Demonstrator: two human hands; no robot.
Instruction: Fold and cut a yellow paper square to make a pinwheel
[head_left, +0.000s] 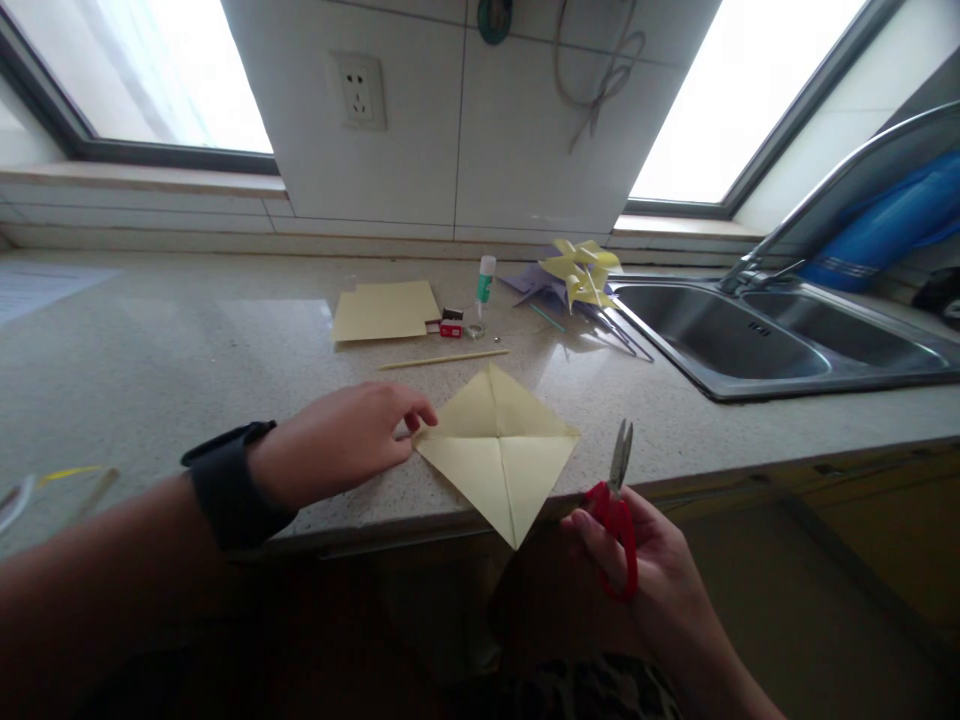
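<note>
A cream square of paper (517,470) with crossing fold lines lies like a diamond on the counter, its near corner sticking out past the front edge. My left hand (352,435) is at the paper's left corner, fingers loosely bent and apart; whether they touch it I cannot tell. In my right hand (660,560), off the counter's edge and right of the paper, is a pair of scissors (619,500) with red handles. Their blades point up and stand slightly apart.
Behind the paper lie a thin wooden stick (442,360), cream sheets (386,312), a small red box (451,328) and a glue stick (485,282). Yellow and purple paper pinwheels (581,268) rest beside the steel sink (720,330). A printed sheet (45,285) lies far left.
</note>
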